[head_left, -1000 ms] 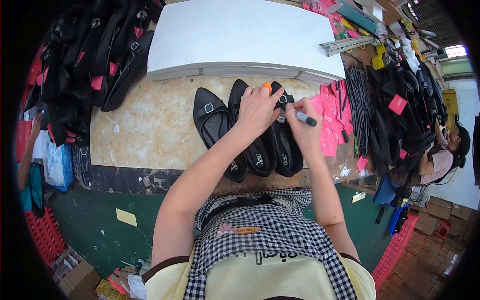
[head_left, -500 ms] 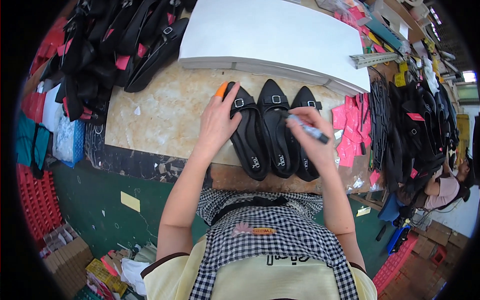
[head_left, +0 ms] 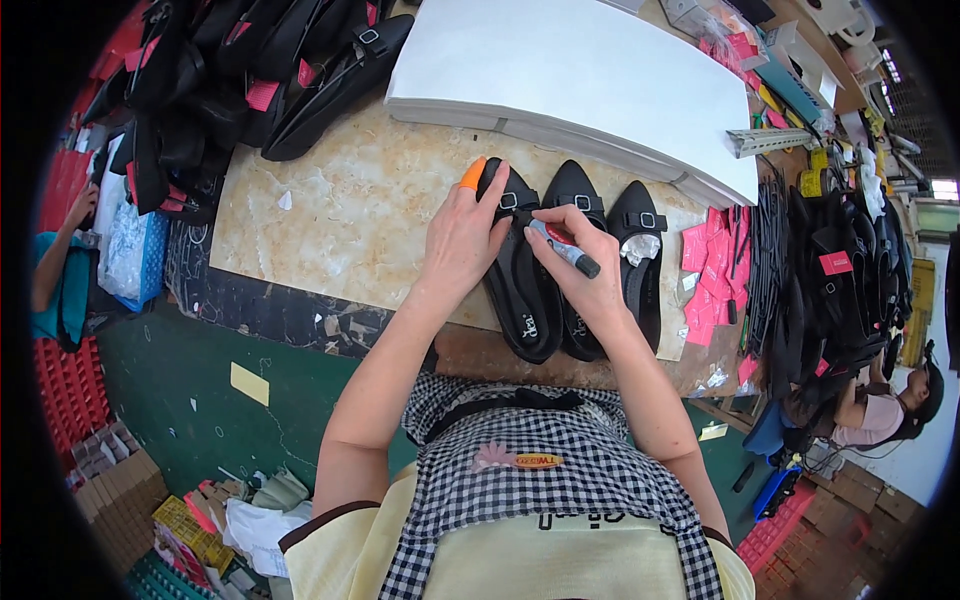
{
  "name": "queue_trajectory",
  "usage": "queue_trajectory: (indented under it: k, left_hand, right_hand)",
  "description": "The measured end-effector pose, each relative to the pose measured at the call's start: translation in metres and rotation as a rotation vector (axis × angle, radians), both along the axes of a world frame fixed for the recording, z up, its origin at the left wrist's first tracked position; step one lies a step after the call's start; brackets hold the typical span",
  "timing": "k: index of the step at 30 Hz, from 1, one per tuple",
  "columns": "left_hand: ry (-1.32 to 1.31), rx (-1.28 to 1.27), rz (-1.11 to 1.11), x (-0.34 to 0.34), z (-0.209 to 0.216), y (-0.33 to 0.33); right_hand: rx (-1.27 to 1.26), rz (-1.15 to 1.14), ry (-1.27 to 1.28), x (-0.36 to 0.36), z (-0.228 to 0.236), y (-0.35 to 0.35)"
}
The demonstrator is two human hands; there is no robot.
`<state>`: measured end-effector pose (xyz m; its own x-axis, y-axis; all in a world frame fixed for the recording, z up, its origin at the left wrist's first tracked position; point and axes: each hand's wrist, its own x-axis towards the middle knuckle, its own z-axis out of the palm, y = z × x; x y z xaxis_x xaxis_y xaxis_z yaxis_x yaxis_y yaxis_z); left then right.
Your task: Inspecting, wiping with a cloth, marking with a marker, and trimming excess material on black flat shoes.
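Note:
Three black pointed flat shoes stand side by side on the bench, toes pointing away from me: a left shoe (head_left: 530,305), a middle shoe (head_left: 574,186) and a right shoe (head_left: 634,200). Each carries a strap with a silvery square buckle. My left hand (head_left: 460,238) grips the toe of the left shoe, thumb on its inner side and an orange cover on one finger. My right hand (head_left: 590,270) is closed round a grey marker pen (head_left: 560,247), its dark tip at the left shoe's strap, beside the buckle. Crumpled white paper (head_left: 640,248) sits in the right shoe.
A large white stack (head_left: 570,80) stands behind the shoes. Black shoes with pink tags pile up at far left (head_left: 340,85) and right (head_left: 850,250). Pink tags (head_left: 712,260) and black strips (head_left: 768,265) lie right of the shoes. Two other people are at the edges.
My right hand has moved left with the marker pen, from the middle shoe to the left shoe's strap. The right shoe is uncovered. Another person's arm now shows at the left edge.

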<state>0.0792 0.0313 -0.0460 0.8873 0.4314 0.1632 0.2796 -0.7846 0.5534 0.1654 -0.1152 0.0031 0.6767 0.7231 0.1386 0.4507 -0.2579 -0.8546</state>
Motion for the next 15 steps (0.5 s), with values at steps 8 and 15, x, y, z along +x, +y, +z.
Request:
queue_trajectory:
  k: [8,15]
  left_hand:
    - [-0.042,0.029,0.006,0.0005,0.0008,-0.0020]
    - [-0.020,0.031,0.014,-0.0004,-0.0029,-0.0024]
  right_hand:
    - [-0.031,-0.043,0.007,0.0015,-0.0012,0.0033]
    - [-0.037,-0.031,0.003,0.0013,-0.0033,0.0079]
